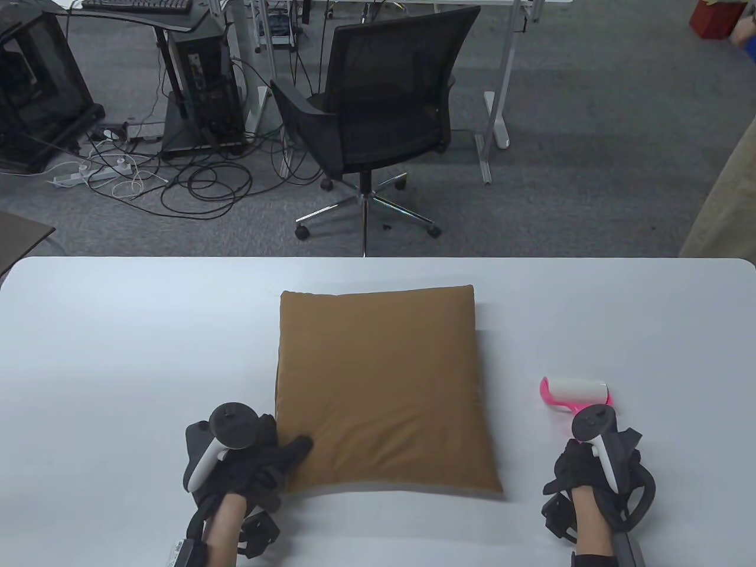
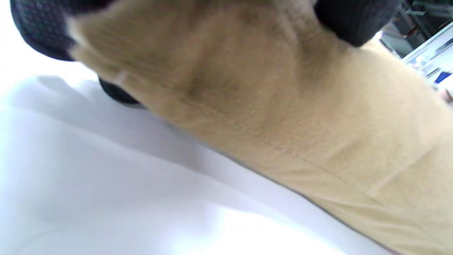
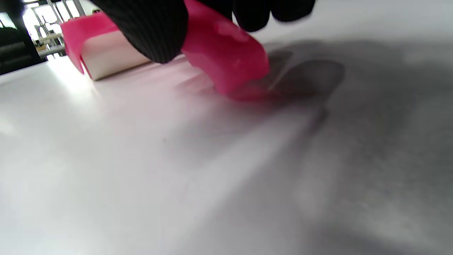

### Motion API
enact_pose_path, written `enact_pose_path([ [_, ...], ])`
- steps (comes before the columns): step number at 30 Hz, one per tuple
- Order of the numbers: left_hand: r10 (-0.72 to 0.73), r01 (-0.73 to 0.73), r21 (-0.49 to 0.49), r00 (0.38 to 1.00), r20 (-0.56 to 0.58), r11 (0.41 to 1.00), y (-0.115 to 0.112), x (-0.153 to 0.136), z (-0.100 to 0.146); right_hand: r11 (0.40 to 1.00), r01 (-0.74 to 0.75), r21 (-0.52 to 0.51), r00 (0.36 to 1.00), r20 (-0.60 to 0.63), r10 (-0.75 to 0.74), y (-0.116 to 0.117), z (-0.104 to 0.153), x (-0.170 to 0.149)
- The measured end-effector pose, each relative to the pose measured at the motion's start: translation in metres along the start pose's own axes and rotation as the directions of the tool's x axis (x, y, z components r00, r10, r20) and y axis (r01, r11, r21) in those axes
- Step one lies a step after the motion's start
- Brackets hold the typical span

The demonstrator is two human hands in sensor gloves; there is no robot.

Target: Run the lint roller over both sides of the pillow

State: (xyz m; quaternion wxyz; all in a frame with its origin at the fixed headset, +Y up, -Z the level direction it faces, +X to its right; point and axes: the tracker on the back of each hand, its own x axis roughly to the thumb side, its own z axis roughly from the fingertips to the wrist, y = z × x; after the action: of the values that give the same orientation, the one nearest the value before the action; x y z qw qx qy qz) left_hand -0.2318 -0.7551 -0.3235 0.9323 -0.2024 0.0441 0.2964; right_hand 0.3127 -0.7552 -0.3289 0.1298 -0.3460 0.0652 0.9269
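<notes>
A brown square pillow (image 1: 381, 390) lies flat in the middle of the white table (image 1: 118, 354). My left hand (image 1: 283, 458) grips its near left corner, with the thumb on top and dark fingers (image 2: 118, 94) showing under the pillow's edge (image 2: 283, 117). A lint roller (image 1: 576, 393) with a white roll and pink handle lies to the pillow's right. My right hand (image 1: 582, 455) is at its handle. In the right wrist view the thumb (image 3: 152, 28) and the other fingers curl round the pink handle (image 3: 226, 53), whose end touches the table; the white roll (image 3: 109, 56) rests beyond.
A black office chair (image 1: 378, 118) stands past the table's far edge. Cables and computer cases (image 1: 201, 88) lie on the floor at the back left. A beige object (image 1: 726, 207) comes in at the right edge.
</notes>
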Motion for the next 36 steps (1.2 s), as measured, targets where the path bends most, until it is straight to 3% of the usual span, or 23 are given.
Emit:
enact_pose_path([
  [4, 0.028, -0.028, -0.017, 1.0, -0.013, 0.999, -0.003, -0.002, -0.002, 0.983, 0.134, -0.123, 0.987, 0.109, -0.121, -0.02, 0.007, 0.004],
  [7, 0.022, -0.023, -0.019, 1.0, -0.01, 1.0, -0.005, -0.003, -0.004, 0.95, 0.201, -0.24, 0.955, 0.264, -0.135, -0.045, 0.027, 0.016],
  [9, 0.038, -0.038, -0.021, 0.999, -0.008, 0.999, -0.005, -0.004, -0.004, 0.922, 0.278, -0.27, 0.914, 0.369, -0.167, -0.058, 0.045, 0.025],
  [12, 0.04, -0.041, -0.023, 0.999, -0.006, 0.999, -0.005, -0.004, -0.004, 0.893, 0.383, -0.237, 0.818, 0.536, -0.208, -0.08, 0.08, 0.039],
  [17, 0.031, -0.031, -0.019, 1.0, -0.003, 0.999, -0.006, -0.004, -0.004, 0.899, 0.339, -0.276, 0.697, 0.715, -0.044, -0.1, 0.14, 0.058],
  [22, 0.03, -0.03, -0.019, 1.0, -0.003, 0.999, -0.007, -0.003, -0.003, 0.914, 0.233, -0.333, 0.641, 0.759, 0.113, -0.083, 0.173, 0.063],
  [26, 0.01, -0.009, -0.021, 1.0, 0.007, 1.0, -0.008, 0.0, -0.003, 0.908, 0.161, -0.386, 0.639, 0.743, 0.202, -0.064, 0.177, 0.071],
  [31, 0.019, -0.019, -0.028, 1.0, 0.011, 0.999, -0.009, 0.001, -0.003, 0.896, 0.119, -0.428, 0.691, 0.684, 0.235, -0.06, 0.168, 0.092],
  [36, 0.021, -0.021, -0.033, 1.0, 0.011, 0.999, -0.008, 0.001, -0.003, 0.923, 0.086, -0.376, 0.719, 0.664, 0.204, -0.055, 0.145, 0.121],
])
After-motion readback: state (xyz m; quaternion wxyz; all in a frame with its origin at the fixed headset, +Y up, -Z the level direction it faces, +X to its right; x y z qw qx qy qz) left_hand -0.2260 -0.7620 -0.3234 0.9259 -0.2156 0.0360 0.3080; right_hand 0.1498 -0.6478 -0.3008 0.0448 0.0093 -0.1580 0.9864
